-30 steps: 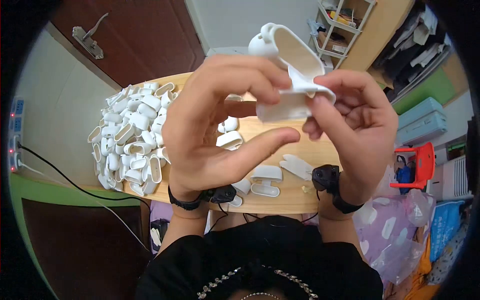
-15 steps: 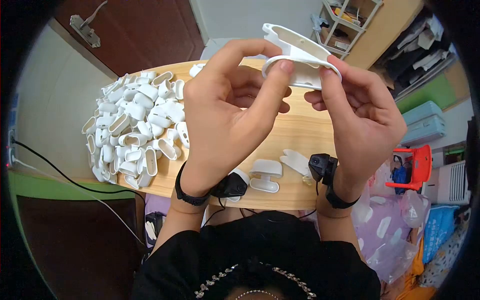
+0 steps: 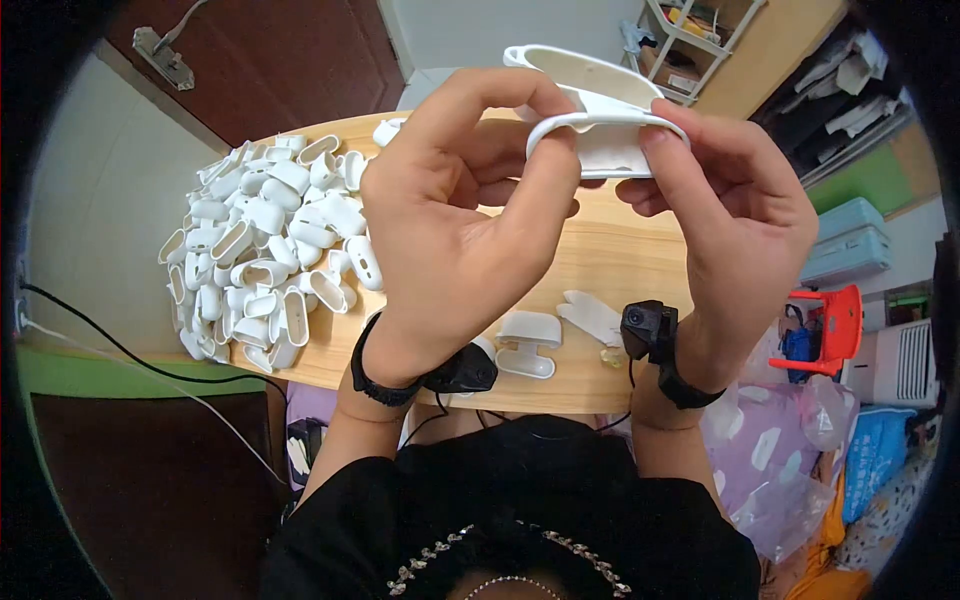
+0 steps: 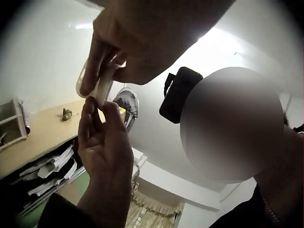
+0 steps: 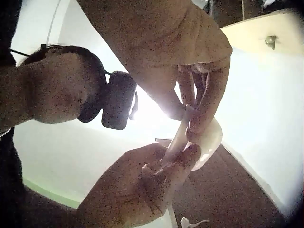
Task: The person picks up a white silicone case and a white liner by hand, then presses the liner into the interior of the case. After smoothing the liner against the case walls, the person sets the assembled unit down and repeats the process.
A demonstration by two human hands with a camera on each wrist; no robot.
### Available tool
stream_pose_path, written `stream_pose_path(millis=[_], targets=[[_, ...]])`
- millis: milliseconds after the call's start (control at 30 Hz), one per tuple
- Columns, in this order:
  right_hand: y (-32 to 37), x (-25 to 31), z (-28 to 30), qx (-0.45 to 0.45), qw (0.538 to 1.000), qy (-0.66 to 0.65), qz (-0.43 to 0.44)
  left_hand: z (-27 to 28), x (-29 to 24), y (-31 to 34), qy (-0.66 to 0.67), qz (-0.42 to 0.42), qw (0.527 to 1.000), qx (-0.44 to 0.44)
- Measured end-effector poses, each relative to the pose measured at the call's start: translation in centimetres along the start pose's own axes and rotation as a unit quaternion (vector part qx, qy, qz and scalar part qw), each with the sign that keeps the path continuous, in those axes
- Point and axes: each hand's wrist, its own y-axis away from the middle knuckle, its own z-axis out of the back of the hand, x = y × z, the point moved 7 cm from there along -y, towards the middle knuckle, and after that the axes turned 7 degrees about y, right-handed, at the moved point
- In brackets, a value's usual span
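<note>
Both hands hold one white case cover (image 3: 612, 152) up above the table, its two hollow halves spread apart at an angle. At its left end, the left hand (image 3: 455, 225) pinches the lower half's rim between thumb and index finger. The right hand (image 3: 735, 200) pinches the opposite end the same way. Seen from the left wrist, the cover (image 4: 102, 88) is edge-on between the left hand (image 4: 147, 40) and the right hand (image 4: 108, 147). The right wrist view shows the cover (image 5: 209, 142) between the fingers, partly hidden by them.
A heap of white covers (image 3: 262, 215) lies on the wooden table (image 3: 590, 390) at the left. Near the front edge are an unfolded cover (image 3: 528, 345), a flat white piece (image 3: 590, 318) and a small yellowish scrap (image 3: 611, 357). A red stool (image 3: 838, 330) stands at the right.
The left thumb and index finger have closed on the cover's left end, where they were apart a second ago. The cover has turned, its lower rim now facing the head camera.
</note>
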Motion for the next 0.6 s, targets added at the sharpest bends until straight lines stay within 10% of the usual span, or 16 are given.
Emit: stream_pose_path(millis=[333, 600], targets=[[-0.2, -0.2, -0.6, 0.056, 0.997, -0.013, -0.052, 0.9, -0.4, -0.3, -0.056, -0.059, 0.997, -0.01], [0.5, 3.4, -1.3, 0.103, 0.947, 0.19, 0.239, 2.3, -1.7, -0.5, -0.028, -0.055, 0.998, -0.022]])
